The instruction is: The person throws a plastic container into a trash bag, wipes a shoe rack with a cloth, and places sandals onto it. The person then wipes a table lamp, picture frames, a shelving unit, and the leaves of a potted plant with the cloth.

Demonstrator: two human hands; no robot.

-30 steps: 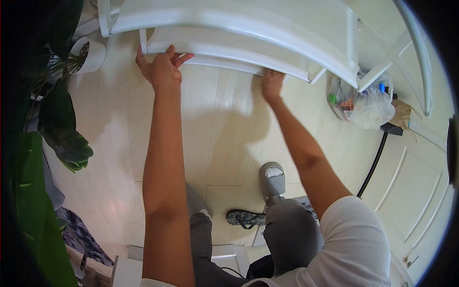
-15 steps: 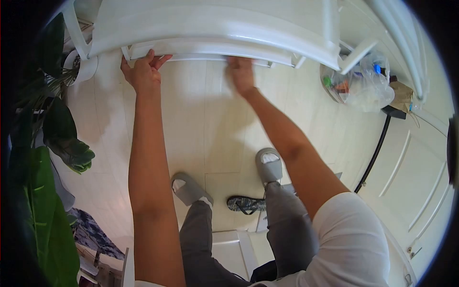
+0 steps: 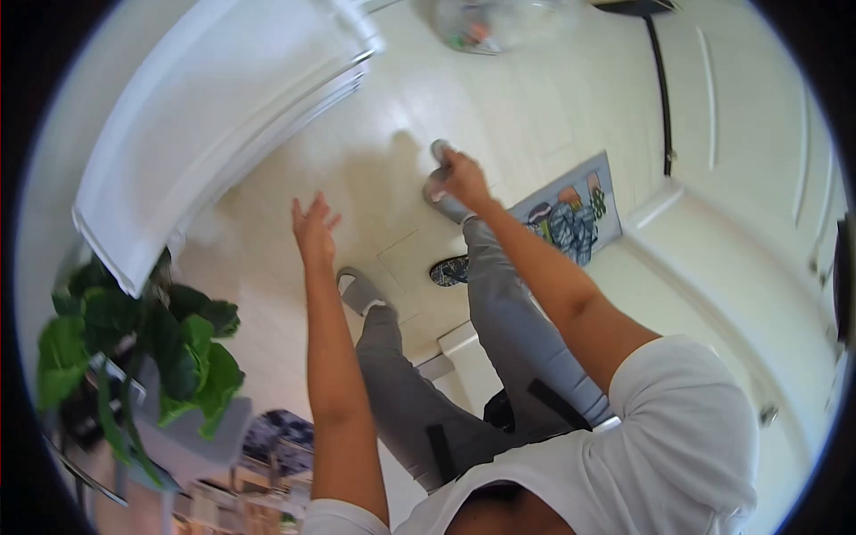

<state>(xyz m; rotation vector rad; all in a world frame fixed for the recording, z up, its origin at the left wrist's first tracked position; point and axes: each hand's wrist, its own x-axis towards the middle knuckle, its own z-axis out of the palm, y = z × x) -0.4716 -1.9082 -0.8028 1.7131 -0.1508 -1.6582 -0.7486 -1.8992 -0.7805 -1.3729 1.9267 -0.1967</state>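
My left hand (image 3: 315,234) is in the air over the pale floor, fingers spread, with nothing in it. The white shelf unit (image 3: 223,107) stands beyond it at the upper left, apart from both hands. My right hand (image 3: 465,185) is closed, above my grey slipper (image 3: 448,205). From its fingertips sticks out a small roundish grey thing (image 3: 440,149); it is blurred and its kind cannot be made out.
A leafy green plant (image 3: 192,348) stands at the left below the shelf unit. A black flip-flop (image 3: 448,270) lies between my feet, by a patterned mat (image 3: 571,209). A clear bag (image 3: 504,22) is at the top, and a black pole (image 3: 660,98) leans near the white door (image 3: 758,134).
Both hands have come away from the shelf unit's edge. My view has turned to the right, so the unit now sits at the upper left. A small grey thing now shows in my right hand.
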